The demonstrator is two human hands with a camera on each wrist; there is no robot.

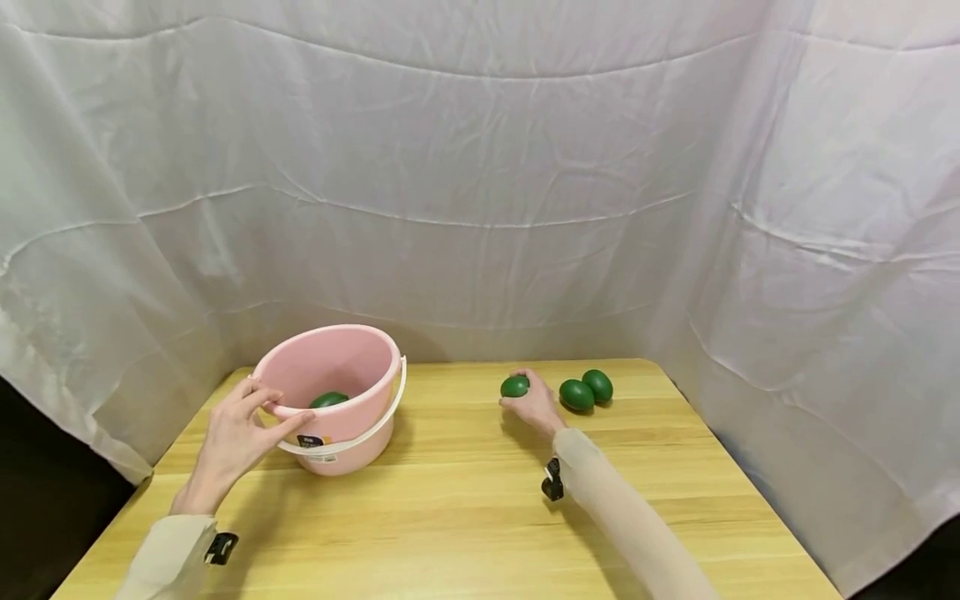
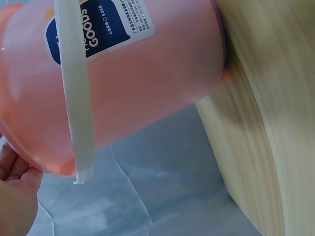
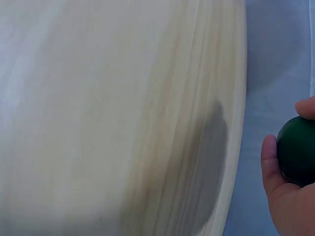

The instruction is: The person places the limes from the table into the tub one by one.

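Observation:
My left hand [image 1: 234,429] grips the near left rim of a pink plastic bucket [image 1: 360,423], thumb and fingers on either side of the edge. Inside the bucket, part of a dark green avocado [image 1: 328,400] shows above the near wall. To the right, my right hand [image 1: 536,407] holds another smooth green avocado [image 1: 514,386] between thumb and fingers. The right wrist view has this avocado [image 3: 298,150] at its right edge, above the table, whose surface carries a shadow. Two more avocados [image 1: 576,396] lie together just right of that hand.
The bucket stands on a wooden table [image 1: 450,517], at its back left. Its white handle [image 2: 78,108] hangs down over the labelled side. Pale grey cloth [image 1: 480,167] hangs behind the table and along both sides.

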